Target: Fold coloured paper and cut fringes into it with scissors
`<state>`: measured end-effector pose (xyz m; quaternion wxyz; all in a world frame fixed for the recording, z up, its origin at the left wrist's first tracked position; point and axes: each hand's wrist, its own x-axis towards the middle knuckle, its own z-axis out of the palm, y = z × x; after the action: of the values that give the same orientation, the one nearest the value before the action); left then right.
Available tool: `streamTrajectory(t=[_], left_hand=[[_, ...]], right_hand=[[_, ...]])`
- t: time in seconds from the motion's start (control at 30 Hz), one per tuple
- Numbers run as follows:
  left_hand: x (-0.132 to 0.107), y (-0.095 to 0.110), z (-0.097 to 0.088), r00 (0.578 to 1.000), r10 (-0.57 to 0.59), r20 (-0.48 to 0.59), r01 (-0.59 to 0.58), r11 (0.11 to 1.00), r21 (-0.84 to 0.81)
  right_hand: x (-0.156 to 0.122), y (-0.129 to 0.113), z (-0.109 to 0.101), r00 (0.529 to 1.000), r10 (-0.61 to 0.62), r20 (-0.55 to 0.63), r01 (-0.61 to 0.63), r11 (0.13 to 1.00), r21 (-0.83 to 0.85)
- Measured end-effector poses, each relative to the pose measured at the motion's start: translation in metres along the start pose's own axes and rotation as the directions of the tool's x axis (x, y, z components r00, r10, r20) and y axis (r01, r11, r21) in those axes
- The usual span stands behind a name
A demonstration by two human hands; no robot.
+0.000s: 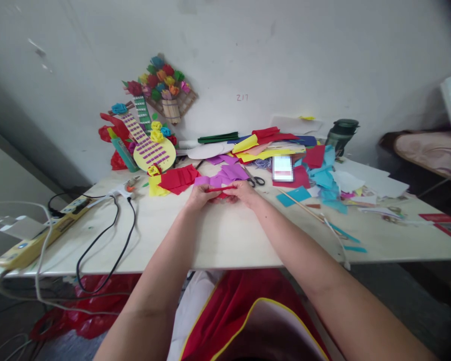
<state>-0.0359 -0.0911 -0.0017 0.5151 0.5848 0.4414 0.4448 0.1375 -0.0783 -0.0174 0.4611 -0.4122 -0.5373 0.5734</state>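
Between my two hands a strip of red crepe paper (pixel 221 189) is stretched level, just above the white table. My left hand (pixel 200 197) pinches its left end. At the other end, my right hand (pixel 243 193) closes its fingers on the same strip. Some red paper shows below the strip between the hands, partly hidden by fingers. Purple paper pieces (pixel 225 175) lie right behind the hands. A pair of scissors (pixel 256 180) with dark handles rests behind my right hand. To the left of my left hand are red paper sheets (pixel 180 179) over a yellow piece (pixel 158 186).
A glue gun (pixel 122 190) with a black cord lies left, by a yellow power strip (pixel 45 233). A guitar-shaped craft (pixel 154 153) and glue bottle (pixel 122 153) stand behind. Stacked coloured paper (pixel 270 143), a blurred-out phone (pixel 282 169), a wooden stick (pixel 304 206) and a dark bottle (pixel 341 135) are rightward.
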Motion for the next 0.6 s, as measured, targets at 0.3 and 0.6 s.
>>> streamTrajectory(t=[0.3, 0.6], left_hand=[[0.0014, -0.0031, -0.0062, 0.996, 0.000, 0.091, 0.011, 0.993, -0.122], [-0.0005, -0.0018, -0.0078, 0.993, 0.010, 0.115, 0.014, 0.978, -0.209]], right_hand=[[0.0015, -0.0014, -0.0020, 0.999, -0.041, -0.004, 0.041, 0.996, 0.077], [-0.0035, -0.0075, -0.0024, 0.999, -0.045, 0.007, 0.044, 0.993, 0.105]])
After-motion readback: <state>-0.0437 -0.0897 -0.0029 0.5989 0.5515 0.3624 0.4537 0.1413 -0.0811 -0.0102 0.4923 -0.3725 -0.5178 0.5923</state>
